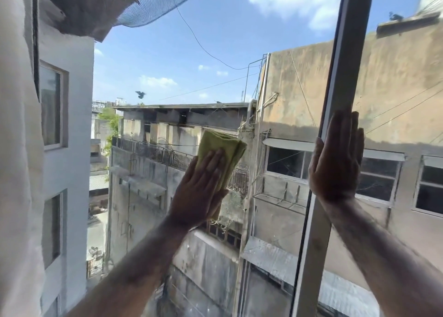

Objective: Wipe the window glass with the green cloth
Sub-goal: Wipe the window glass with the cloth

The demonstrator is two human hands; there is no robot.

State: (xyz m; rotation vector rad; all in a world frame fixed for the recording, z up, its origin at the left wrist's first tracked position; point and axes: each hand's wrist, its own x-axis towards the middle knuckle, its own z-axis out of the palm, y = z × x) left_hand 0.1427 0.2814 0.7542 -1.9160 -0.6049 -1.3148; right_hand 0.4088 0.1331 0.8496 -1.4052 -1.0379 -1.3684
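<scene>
Head view through a window. The left edge is covered by a pale curtain [16, 148], and both forearms are cut off by the bottom edge. The window glass [167, 76] is itself hard to make out; buildings [299, 100] and sky show through it. The lower part of the green cloth [221, 153] is hidden beneath the left hand [200, 187], which lies flat with fingers extended and close together, pressing the folded cloth against the glass near the centre of the pane. The cloth's upper end projects beyond the fingertips. The right hand [335, 158] is spread flat, palm forward, fingers pointing up, resting against the vertical window frame [335, 88] and the glass beside it; it holds nothing. The two hands are well apart.
</scene>
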